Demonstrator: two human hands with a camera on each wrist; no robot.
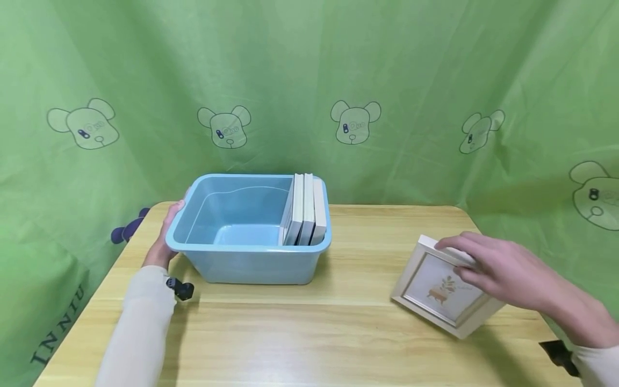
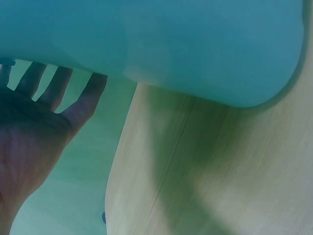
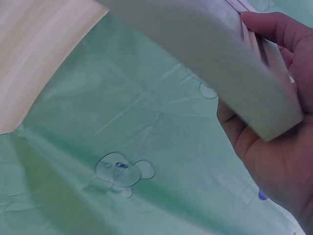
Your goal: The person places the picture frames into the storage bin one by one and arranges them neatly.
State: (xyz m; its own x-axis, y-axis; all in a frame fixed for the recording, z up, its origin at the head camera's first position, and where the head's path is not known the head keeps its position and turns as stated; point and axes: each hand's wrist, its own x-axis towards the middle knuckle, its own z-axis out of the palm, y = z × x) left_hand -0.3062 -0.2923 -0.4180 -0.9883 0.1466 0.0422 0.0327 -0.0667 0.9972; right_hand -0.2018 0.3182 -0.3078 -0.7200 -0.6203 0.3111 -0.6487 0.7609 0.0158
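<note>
A light blue plastic tub [image 1: 251, 263] stands at the back left of the table. Along its right end, several white flat pieces with thick edges [image 1: 304, 209] stand upright side by side. My left hand [image 1: 166, 228] rests against the tub's left side; in the left wrist view its fingers [image 2: 88, 95] are fairly straight and their tips meet the blue wall. At the right, my right hand [image 1: 498, 266] grips a white picture frame [image 1: 411, 274] by its upper edge, thumb on the front. The frame is tilted and shows a potted-plant picture. In the right wrist view, fingers wrap behind the frame [image 3: 210, 54].
The light wooden table [image 1: 290, 333] has rounded back corners. A green curtain [image 1: 411, 80] printed with bear heads hangs behind it and at both sides. Small black devices are worn on the left wrist [image 1: 181, 288] and right wrist [image 1: 559, 357].
</note>
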